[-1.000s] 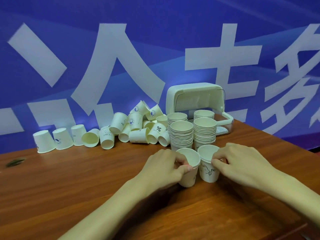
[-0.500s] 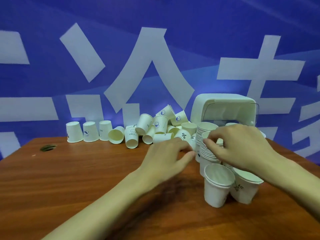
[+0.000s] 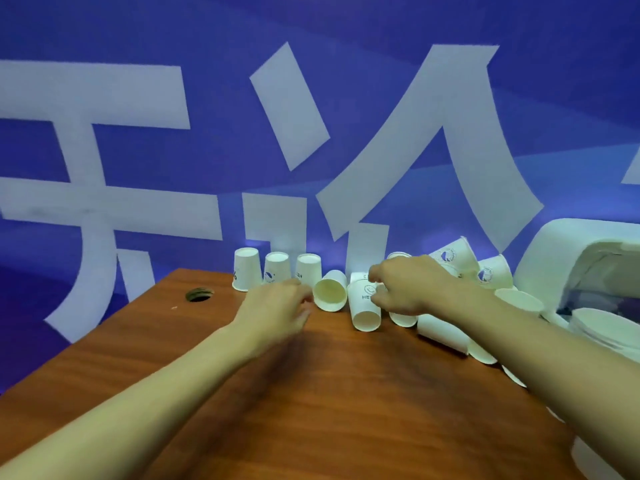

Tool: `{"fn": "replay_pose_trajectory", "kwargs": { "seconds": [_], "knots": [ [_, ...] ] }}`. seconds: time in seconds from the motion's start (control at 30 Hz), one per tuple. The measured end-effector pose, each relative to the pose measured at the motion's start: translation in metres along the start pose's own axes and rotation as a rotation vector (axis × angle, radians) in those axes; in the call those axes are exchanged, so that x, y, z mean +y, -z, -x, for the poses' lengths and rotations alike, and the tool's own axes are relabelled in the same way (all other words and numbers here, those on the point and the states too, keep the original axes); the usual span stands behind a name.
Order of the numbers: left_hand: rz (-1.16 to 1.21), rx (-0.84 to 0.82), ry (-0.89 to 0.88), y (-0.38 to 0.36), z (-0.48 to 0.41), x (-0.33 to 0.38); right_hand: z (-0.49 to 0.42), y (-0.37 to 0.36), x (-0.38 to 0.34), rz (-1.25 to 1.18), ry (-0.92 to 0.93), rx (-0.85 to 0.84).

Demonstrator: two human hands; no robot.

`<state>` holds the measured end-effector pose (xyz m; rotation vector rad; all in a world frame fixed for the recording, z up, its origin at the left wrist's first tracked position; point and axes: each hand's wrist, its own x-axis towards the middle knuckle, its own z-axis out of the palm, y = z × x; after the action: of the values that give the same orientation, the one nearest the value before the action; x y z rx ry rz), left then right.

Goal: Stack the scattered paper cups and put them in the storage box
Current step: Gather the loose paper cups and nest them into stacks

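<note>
At the far left of the wooden table (image 3: 104,358) is a round cable hole (image 3: 199,294), and past it three inverted cups (image 3: 277,271) stand in a row against the blue banner (image 3: 173,46), mouths down and bases up. My left forearm runs up from the bottom left corner, and my left hand (image 3: 277,306) lies low over the table, palm down, its fingers loosely curled and holding nothing. Its fingertips are just beside the rim of the sideways cup (image 3: 330,294), but the blur keeps me from telling whether they touch. That cup lies on its side with its long axis running away from me, open mouth facing me and base toward the banner. Next along is the printed cup (image 3: 362,306), its long axis near upright and leaning a little, narrow end up toward the banner and wide end lower and nearer me. My right hand (image 3: 405,285) reaches in from the right with the wrist raised and grasps this cup, forefinger curled over its narrow end and thumb against its side. Behind and under that arm lies the heap of cups (image 3: 450,254), tipped every which way. At the far right the white storage box (image 3: 561,251) stands, with stacked cups (image 3: 602,330) upright just in front of it.
</note>
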<state>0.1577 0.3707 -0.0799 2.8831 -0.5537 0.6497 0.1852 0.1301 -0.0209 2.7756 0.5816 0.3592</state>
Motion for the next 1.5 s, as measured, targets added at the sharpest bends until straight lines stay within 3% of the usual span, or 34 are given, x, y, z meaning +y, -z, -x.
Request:
{"fn": "replay_pose_trajectory", "kwargs": {
  "seconds": [0.27, 0.43, 0.7, 0.9, 1.1, 1.2, 1.27, 1.37, 1.5],
  "knots": [
    [-0.144, -0.017, 0.004, -0.048, -0.082, -0.006, -0.056, -0.043, -0.004, -0.215, -0.079, -0.066],
    [-0.287, -0.015, -0.001, -0.065, -0.104, -0.006, -0.066, -0.054, -0.007, -0.131, -0.07, -0.065],
    [-0.067, 0.149, 0.105, -0.027, -0.08, -0.011, -0.058, -0.043, -0.017, -0.409, -0.075, 0.048],
    [0.075, -0.086, 0.243, 0.017, -0.032, -0.021, -0.02, -0.022, -0.033, -0.526, -0.051, 0.015],
    [0.337, -0.272, 0.287, 0.027, 0.008, -0.011, 0.024, -0.019, -0.051, -0.426, 0.017, -0.009],
    [0.253, -0.058, 0.197, 0.029, 0.028, -0.003, 0.034, -0.016, -0.054, -0.348, 0.023, -0.007],
    [0.128, 0.134, -0.025, 0.032, 0.04, 0.001, 0.04, -0.014, -0.052, -0.319, 0.029, 0.02],
    [-0.047, 0.04, -0.25, 0.031, 0.05, 0.003, 0.05, -0.007, -0.046, -0.293, 0.023, 0.049],
    [-0.046, 0.004, -0.199, 0.031, 0.053, 0.012, 0.066, 0.003, -0.038, -0.285, 0.001, 0.079]
  ]
}}
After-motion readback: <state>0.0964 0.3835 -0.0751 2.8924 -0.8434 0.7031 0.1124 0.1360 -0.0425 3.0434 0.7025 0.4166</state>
